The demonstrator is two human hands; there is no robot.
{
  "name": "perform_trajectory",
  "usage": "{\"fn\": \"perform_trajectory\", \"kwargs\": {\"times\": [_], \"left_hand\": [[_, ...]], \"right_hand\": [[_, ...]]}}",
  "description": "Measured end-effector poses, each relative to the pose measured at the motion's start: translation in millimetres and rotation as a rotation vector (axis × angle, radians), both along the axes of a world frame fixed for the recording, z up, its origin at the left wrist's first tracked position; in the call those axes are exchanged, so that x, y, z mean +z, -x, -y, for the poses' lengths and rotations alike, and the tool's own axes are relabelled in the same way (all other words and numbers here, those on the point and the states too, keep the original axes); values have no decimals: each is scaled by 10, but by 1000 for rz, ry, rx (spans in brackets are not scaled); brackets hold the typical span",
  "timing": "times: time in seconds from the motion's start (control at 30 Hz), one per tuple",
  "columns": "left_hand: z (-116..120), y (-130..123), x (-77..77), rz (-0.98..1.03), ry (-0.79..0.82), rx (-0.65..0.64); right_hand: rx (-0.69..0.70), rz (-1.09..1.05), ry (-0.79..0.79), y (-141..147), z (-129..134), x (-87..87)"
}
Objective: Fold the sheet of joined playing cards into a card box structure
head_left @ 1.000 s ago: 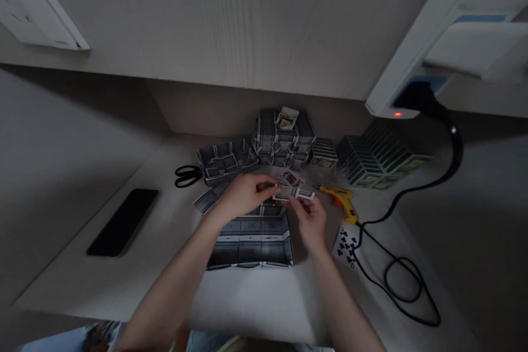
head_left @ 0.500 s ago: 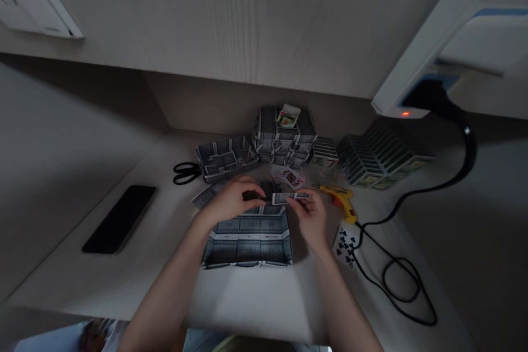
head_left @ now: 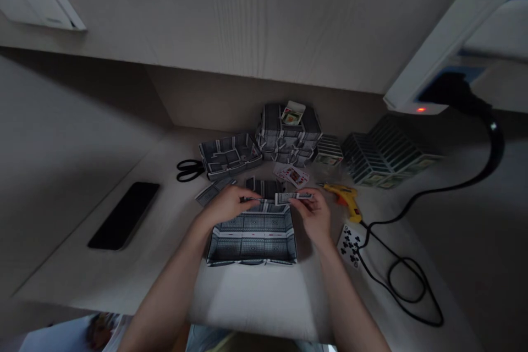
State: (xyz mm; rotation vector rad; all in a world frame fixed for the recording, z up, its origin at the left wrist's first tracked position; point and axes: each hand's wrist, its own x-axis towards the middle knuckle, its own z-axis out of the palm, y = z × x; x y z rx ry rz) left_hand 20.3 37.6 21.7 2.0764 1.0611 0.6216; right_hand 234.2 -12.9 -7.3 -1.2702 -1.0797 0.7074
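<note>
An open box built from patterned playing cards (head_left: 251, 245) lies in front of me. Above its back edge my right hand (head_left: 315, 214) pinches a folded card strip (head_left: 289, 197) between thumb and fingers. My left hand (head_left: 229, 203) is closed at the box's back left, its thumb and fingers together on a thin dark card edge. Behind the hands lies a dark patterned card piece (head_left: 266, 188), partly hidden. Face-up cards (head_left: 295, 176) rest farther back.
Yellow glue gun (head_left: 346, 198) with a looping black cable at right, beside a clubs card (head_left: 350, 246). Black phone (head_left: 124, 215) and scissors (head_left: 190, 170) at left. Behind stand a card tray (head_left: 229, 157), a stacked card structure (head_left: 289, 135) and card boxes (head_left: 388, 157).
My left thumb and fingers have closed together and drawn slightly away from the strip in my right hand. The whole view has shifted a little.
</note>
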Motion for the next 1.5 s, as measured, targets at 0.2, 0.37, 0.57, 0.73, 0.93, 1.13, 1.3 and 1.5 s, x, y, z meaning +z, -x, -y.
{"fn": "perform_trajectory", "kwargs": {"times": [0.2,0.37,0.57,0.73,0.93,1.13,1.3,1.5], "left_hand": [[22,-22,8,-53,-16,-21],[40,-28,36,-112,-49,-23],[20,-161,133,-166,-99,-122],[8,-287,113,-316,-147,-150],[32,-291,68,-267,-171,-116],[42,-293,84,-242,-126,-97],[45,-298,91,-257,-140,-84],[46,-305,67,-219,-177,-71]], "right_hand": [[46,-34,7,136,0,-46],[63,-52,-10,120,-6,-58],[100,44,34,72,14,-83],[92,118,17,99,21,-65],[86,94,35,149,3,-94],[11,218,79,129,21,-124],[13,352,14,139,68,-100],[30,488,-63,134,98,-61]]}}
